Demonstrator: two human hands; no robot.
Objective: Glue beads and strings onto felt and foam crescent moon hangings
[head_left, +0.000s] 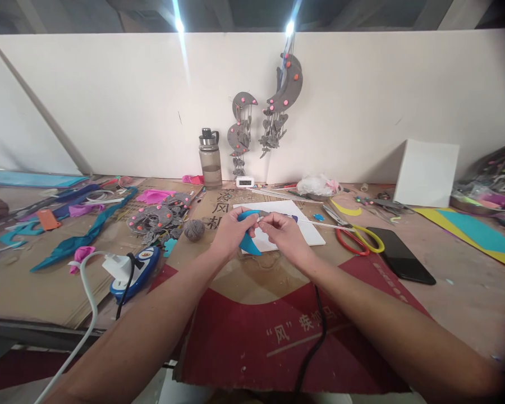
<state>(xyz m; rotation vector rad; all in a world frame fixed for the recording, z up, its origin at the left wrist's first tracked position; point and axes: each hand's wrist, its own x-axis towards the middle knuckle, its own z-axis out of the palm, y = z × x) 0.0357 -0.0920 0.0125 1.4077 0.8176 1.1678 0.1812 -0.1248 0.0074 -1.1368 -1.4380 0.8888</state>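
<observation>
The tabletop [467,292] is a wide, scuffed wooden surface, overlaid at the middle with flattened brown cardboard [235,280] whose near flap is printed red with pale characters. On that cardboard lies a flat white board [311,233], taken here as the landmark. Just over its near left corner the two hands meet: the left hand [231,230] has its grip pressed together on a curved, pointed piece of blue felt [249,240], soft and matte, whose tip hangs down past the board's near edge, and the right hand [285,233] has its fingers pinched on the same blue piece from the other side, a thin pale stick running out from them across the board to the right. Right of the board lie scissors [357,238] with one yellow and one red loop, and beyond them a glossy black phone [402,259]. Left of the board sit a heap of grey felt cut-outs [157,216] dotted with pink beads, a small grey yarn ball [193,229], and a blue and white glue gun [137,269] with a white cable. Behind the board stand a clear plastic bottle [210,160] and grey crescent mobiles [284,90] hanging on the white wall.
</observation>
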